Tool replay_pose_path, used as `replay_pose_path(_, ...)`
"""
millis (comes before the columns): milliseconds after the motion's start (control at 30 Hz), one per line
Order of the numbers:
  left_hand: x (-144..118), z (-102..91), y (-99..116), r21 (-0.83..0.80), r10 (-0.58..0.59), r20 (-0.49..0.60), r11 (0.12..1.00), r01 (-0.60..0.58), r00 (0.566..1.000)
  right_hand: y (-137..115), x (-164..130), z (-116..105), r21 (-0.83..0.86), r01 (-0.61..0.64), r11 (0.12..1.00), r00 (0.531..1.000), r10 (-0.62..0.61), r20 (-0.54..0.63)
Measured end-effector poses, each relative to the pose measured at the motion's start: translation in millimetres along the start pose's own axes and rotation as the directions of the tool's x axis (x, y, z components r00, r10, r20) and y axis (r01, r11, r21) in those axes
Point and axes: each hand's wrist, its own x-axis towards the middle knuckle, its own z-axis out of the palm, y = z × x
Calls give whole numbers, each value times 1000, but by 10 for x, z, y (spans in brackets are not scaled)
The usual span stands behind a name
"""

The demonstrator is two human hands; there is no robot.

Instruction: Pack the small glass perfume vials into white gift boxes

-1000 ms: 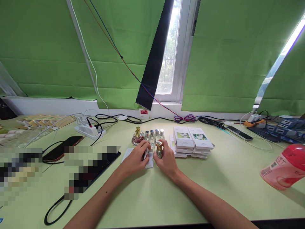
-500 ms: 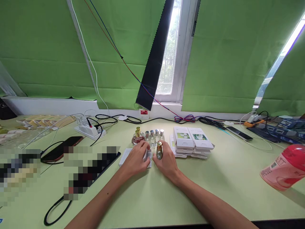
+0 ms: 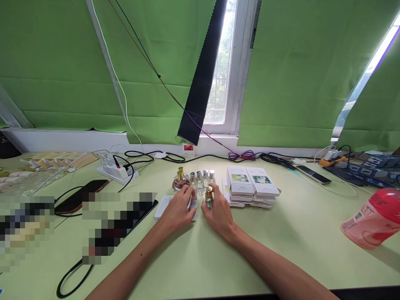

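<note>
Left hand: the left hand is just left of centre frame, fingers and thumb closed on the right end of a white box; the exact pinch is partly hidden by the fingers.
Right hand: the right hand is just right of centre, wrapped around a small gold-capped bottle, which stands pretty much upright.
Gap: a thin strip of table shows between the two hands, so not loads of elbow room there.
Behind the hands: four silver-capped bottles in a row, mid-frame, with some roundish gold-topped glass just left of them. Kinda tight.
Right side: a stack of white boxes sits just beside the right hand. Past that, a wide stretch of tabletop runs out to the pink tub at far right.
Left side: a power strip and cables crowd mid-left.
Edges: the table's dark front edge cuts across lower right; the back runs up to the wall under the green blinds.
</note>
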Motion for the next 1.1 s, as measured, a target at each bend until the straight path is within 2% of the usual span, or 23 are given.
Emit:
replay_pose_path(267,4,32,-24,-46,25,-45,999,-27,999,31,4,5,28,3,1000,999,-2,-50)
replay_pose_path(767,2,-10,4,-127,2,-148,992,-21,989,22,-13,14,309,-52,950,983,103,-152)
replay_pose_path(867,4,-6,1,-140,10,-161,990,-33,987,2,-20,7,373,-53,926,985,111,-135)
replay_pose_path(1100,3,-10,14,-158,11,-200,986,-43,980,-22,-38,13,556,-151,817,982,187,-7)
